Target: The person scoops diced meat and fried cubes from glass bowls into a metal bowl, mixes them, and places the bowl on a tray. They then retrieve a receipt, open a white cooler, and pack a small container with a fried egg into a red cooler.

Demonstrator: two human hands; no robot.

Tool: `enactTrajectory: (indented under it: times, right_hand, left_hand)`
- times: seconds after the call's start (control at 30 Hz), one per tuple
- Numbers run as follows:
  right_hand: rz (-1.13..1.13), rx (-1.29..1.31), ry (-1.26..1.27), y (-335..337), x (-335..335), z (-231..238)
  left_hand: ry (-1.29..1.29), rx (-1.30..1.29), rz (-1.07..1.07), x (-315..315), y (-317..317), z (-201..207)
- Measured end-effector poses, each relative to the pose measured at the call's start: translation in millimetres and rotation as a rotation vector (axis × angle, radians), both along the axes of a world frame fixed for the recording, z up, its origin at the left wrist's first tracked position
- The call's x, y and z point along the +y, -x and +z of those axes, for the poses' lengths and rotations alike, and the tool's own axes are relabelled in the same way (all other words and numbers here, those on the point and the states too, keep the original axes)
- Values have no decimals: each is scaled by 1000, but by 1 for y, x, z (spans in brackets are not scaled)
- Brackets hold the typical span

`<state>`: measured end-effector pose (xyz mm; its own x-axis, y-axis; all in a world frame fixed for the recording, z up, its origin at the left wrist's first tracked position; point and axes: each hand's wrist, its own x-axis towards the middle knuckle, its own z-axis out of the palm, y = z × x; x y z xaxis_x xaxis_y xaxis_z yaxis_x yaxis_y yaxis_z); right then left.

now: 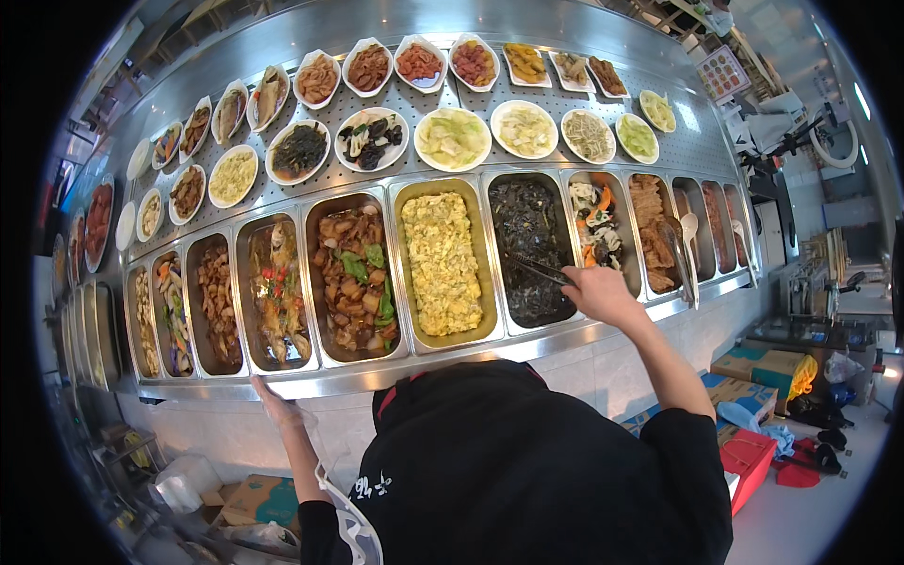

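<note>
1 head-worn fisheye looks down over the counter (527,24).

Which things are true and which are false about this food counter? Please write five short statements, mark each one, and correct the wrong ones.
1. The right hand holds tongs at the dark leafy food. True.
2. The left hand is holding a plate. False: it is at the front edge of the counter, with no plate in it.
3. The yellow egg-like food is directly left of the dark leafy food. True.
4. The pale spoon lies in the yellow egg-like food. False: it is farther right, beside the brown slices.
5. Bright green leaves lie among the brown chunks. True.
</note>
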<state>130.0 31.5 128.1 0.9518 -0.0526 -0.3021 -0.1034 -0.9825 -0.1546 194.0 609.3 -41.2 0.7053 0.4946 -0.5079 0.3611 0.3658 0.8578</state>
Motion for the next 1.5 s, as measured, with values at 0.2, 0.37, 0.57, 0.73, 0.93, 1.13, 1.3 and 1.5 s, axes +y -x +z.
enactTrajectory:
  times: [0.2,0.37,0.57,0.73,0.93,1.13,1.3,1.5]
  right_hand:
    - [-76,-191,199,-37,-36,3]
    - [-26,-186,343,-60,-37,-26]
    - [45,-77,230,-51,-44,3]
    - [84,-263,407,-77,-38,-9]
    - [162,-131,359,-70,-28,-18]
    - [137,-210,263,-69,-24,-2]
    - [157,-80,322,-70,7,-13]
    - [-99,17,66,-50,-4,23]
  left_hand:
    - [34,-21,4,-4,-1,5]
    - [-46,-85,-37,0,0,2]
    - [41,-60,38,9,0,-11]
    - [25,-58,19,11,0,-15]
    - [81,-45,49,3,-1,-5]
    - [98,-76,16,2,-2,-4]
    - [55,-37,7,-4,-3,3]
    - [-22,-10,-9,-10,-2,13]
